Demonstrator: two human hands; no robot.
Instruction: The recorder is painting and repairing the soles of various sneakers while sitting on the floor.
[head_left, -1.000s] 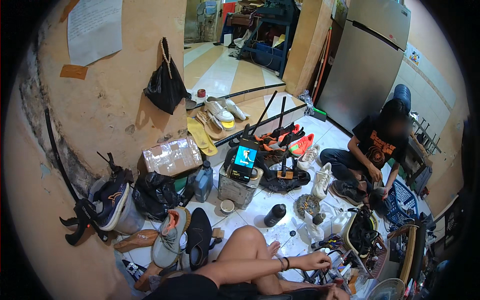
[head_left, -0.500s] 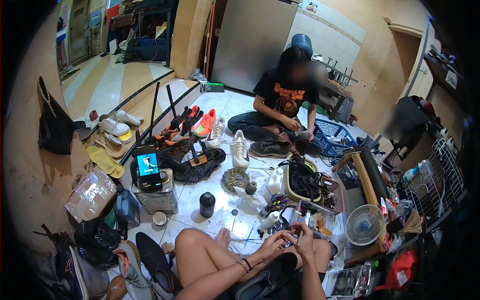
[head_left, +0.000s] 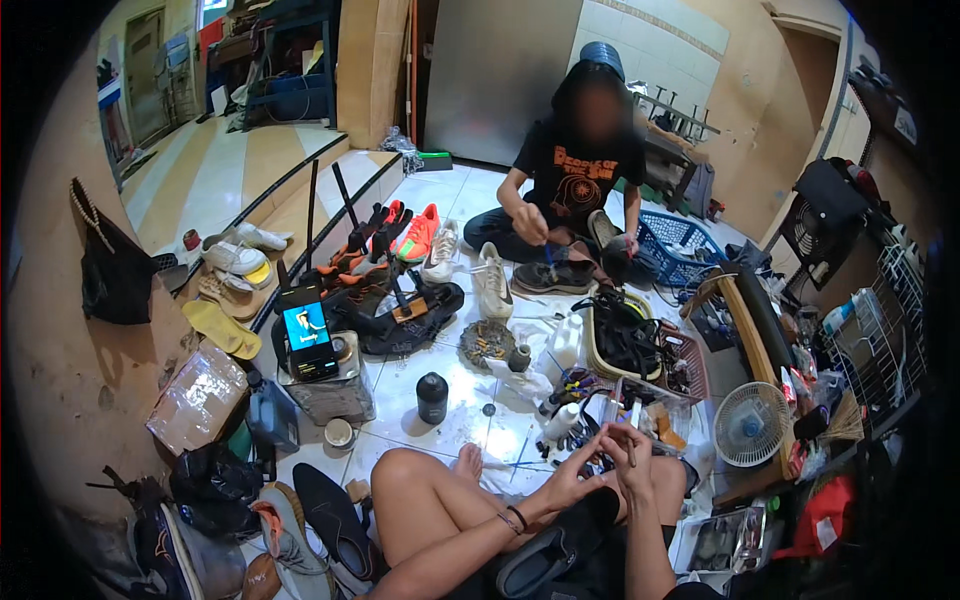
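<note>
My hands are raised close together over my lap, their fingertips almost meeting. A thin stick-like tool (head_left: pixel 632 456) is held in my right hand (head_left: pixel 630 470), whose fingers are bent round it. My left hand (head_left: pixel 574 482) has its thumb and fingers drawn together; whatever is between them is too small to make out. Below them a dark shoe (head_left: pixel 548 556) with a grey insole rests on my lap, partly covered by my forearm and dark cloth.
Across from me a person (head_left: pixel 575 165) sits handling a dark shoe (head_left: pixel 553 276). A black bottle (head_left: pixel 432 397) stands ahead of my knees. On the right are a basket of straps (head_left: pixel 625 335) and a fan (head_left: pixel 752 424). Shoes (head_left: pixel 290 535) crowd the left, near a phone (head_left: pixel 308 330).
The whole view has shifted slightly. My hands stay together, with the right fingers now more upright. The person opposite has lifted one hand above the dark shoe.
</note>
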